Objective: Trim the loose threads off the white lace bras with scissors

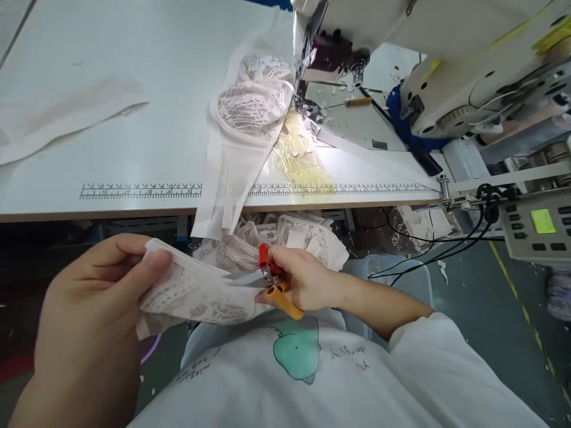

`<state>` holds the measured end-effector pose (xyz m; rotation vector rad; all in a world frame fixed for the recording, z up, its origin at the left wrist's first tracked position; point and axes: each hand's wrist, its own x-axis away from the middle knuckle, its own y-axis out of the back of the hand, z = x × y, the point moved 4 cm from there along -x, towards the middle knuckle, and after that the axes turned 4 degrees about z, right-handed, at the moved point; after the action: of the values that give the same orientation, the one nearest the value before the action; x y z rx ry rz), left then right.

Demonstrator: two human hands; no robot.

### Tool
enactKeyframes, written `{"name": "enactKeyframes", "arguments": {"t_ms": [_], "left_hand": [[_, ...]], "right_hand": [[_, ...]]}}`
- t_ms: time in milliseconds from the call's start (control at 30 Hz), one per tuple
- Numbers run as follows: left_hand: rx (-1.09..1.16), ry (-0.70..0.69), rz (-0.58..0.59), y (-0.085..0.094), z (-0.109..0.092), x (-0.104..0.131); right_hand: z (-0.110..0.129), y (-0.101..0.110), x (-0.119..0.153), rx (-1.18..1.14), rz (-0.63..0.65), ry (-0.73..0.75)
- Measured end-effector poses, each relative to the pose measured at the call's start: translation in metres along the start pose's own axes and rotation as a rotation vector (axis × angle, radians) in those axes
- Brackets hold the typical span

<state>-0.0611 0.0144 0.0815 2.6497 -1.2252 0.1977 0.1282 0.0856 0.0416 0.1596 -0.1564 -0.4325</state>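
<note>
My left hand [102, 303] pinches the left end of a white lace piece [200, 291], held in front of the table edge. Closed around scissors [280, 297] with red and orange handle grips, my right hand [307, 276] is at the piece's right end. The scissor blades point left and lie against the lace piece's upper edge. Behind, a white lace bra cup piece [254, 113] rests on the table beside the sewing machine needle area, its fabric strips hanging over the front edge.
A sewing machine [428, 71] stands at the right of the white table [147, 148], with a control box [542, 223] below. Another white fabric piece [66, 116] lies at left. More lace pieces [307, 241] are heaped under the edge, near a clear bin [401, 279] and black cables.
</note>
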Motion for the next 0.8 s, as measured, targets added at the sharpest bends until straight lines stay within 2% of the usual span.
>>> {"name": "enactKeyframes", "arguments": {"t_ms": [133,233,333,500,633,800], "left_hand": [[0.119,0.026,0.071,0.001,0.006,-0.004],[0.239,0.127,0.151,-0.010,0.014,-0.009],[0.255,0.229,0.213,-0.023,0.024,-0.016],[0.255,0.232,0.213,-0.028,0.029,-0.027],[0.287,0.267,0.251,-0.029,0.030,-0.028],[0.261,0.262,0.257,-0.026,0.027,-0.025]], "right_hand": [[0.004,-0.003,0.012,-0.136,-0.019,-0.029],[0.002,0.004,0.012,0.037,-0.101,0.013],[-0.003,0.013,0.010,0.280,-0.137,0.057],[0.002,0.021,0.001,0.493,-0.093,0.144],[0.007,0.013,-0.011,0.533,-0.047,0.197],[-0.001,-0.003,-0.021,0.591,-0.013,0.107]]}}
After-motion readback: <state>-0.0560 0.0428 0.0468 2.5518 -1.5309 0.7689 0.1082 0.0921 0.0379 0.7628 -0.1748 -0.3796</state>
